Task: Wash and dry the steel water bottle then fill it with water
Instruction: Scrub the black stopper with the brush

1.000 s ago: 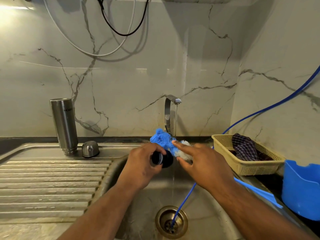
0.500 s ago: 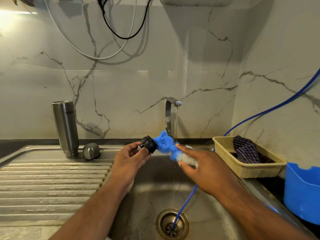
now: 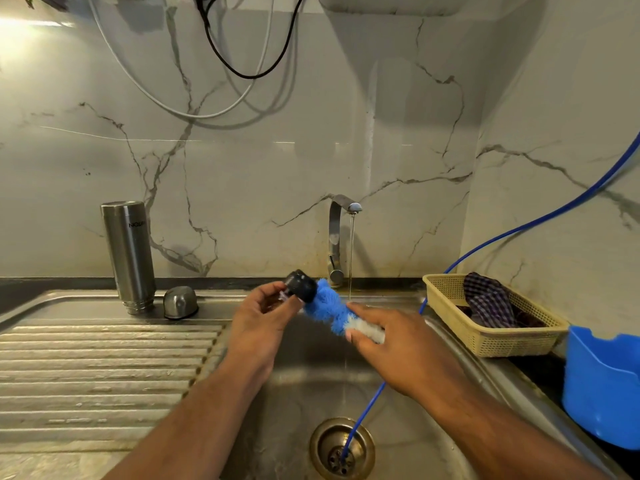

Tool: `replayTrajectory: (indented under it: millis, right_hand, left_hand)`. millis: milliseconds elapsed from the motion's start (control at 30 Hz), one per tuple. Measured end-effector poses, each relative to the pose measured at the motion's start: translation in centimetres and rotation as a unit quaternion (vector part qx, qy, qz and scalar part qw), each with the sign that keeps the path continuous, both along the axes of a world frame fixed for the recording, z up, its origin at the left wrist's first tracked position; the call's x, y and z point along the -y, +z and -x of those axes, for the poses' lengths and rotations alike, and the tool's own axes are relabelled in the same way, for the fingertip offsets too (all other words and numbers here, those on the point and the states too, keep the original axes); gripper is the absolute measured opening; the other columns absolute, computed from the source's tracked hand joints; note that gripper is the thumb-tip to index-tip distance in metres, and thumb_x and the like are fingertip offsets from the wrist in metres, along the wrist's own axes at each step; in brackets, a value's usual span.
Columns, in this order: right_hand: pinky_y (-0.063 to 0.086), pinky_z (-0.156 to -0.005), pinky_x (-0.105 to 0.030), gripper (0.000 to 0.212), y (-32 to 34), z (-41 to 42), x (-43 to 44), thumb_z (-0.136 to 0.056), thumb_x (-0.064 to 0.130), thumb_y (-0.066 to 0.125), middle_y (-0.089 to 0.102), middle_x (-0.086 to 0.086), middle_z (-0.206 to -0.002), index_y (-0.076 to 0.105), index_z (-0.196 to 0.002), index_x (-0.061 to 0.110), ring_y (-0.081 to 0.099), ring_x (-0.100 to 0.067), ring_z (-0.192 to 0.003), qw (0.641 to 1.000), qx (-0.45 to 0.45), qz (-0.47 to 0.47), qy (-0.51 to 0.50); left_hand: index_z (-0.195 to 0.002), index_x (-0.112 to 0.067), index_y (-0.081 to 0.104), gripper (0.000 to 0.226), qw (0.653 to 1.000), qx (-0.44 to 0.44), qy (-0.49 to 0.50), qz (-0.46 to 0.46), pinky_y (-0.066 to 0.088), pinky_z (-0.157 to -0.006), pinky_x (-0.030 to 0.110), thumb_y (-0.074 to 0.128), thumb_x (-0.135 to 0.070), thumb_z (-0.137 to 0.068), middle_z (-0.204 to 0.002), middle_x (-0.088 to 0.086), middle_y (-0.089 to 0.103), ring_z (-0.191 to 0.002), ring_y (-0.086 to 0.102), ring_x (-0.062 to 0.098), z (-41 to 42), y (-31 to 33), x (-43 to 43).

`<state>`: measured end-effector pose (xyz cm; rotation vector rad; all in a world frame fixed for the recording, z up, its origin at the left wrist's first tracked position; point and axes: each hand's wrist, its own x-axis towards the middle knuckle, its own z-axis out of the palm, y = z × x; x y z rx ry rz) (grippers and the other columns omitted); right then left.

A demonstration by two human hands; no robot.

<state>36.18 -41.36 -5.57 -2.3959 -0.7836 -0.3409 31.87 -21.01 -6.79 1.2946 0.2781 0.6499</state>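
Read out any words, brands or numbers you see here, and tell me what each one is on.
"NO…": bottle, dark print near its upper end; the remaining letters are too blurred to read.
No other text is visible.

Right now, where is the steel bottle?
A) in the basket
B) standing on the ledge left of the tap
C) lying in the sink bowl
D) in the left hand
B: the bottle stands untouched on the ledge, while the left hand holds a black cap and the right hand a brush.
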Motion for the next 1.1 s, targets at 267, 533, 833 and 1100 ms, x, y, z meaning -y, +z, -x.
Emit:
replayTrajectory:
  millis: [267,533,833,1100]
  right_hand:
    - [0.054,-0.091,-0.029,0.051,0.7,0.0,0.1,-0.097,0.058,0.051,0.067,0.014,-0.131,0.041,-0.147,0.053,0.063,-0.004,-0.11,0.998,0.044,0.037,-0.037]
    - [0.046,-0.079,-0.024,0.051,1.2,1.2,-0.5,-0.099,0.056,0.049,0.065,0.014,-0.133,0.038,-0.149,0.052,0.062,-0.005,-0.11,0.99,0.078,0.116,-0.03]
    - [0.052,-0.092,-0.03,0.051,1.8,0.9,-0.3,-0.1,0.057,0.045,0.063,0.012,-0.136,0.034,-0.15,0.055,0.06,-0.01,-0.117,0.987,0.093,0.12,-0.052]
    - [0.052,-0.087,-0.027,0.051,1.8,1.3,0.2,-0.1,0.058,0.046,0.065,0.013,-0.131,0.035,-0.149,0.057,0.06,-0.006,-0.112,0.99,0.104,0.087,-0.038]
  left_hand:
    - [-0.108,-0.03,0.071,0.034,0.99,-0.046,0.031,-0.129,0.06,-0.087,0.039,0.086,-0.027,-0.078,-0.101,-0.004,0.075,-0.096,0.072,0.016,0.1,-0.5,0.9]
    - [-0.102,-0.025,0.071,0.033,0.974,-0.04,0.061,-0.214,0.053,-0.073,0.021,0.087,-0.014,-0.076,-0.096,-0.005,0.074,-0.089,0.071,0.012,0.1,-0.6,1.3]
    - [-0.091,-0.028,0.071,0.032,0.96,-0.054,0.125,-0.246,0.053,-0.069,0.017,0.09,-0.012,-0.07,-0.089,-0.007,0.075,-0.08,0.07,0.009,-0.1,-0.9,0.1]
    - [-0.089,-0.027,0.071,0.03,0.941,-0.085,0.158,-0.286,0.043,-0.055,0.005,0.091,-0.017,-0.07,-0.086,-0.006,0.073,-0.076,0.067,0.003,0.1,-0.7,-0.4]
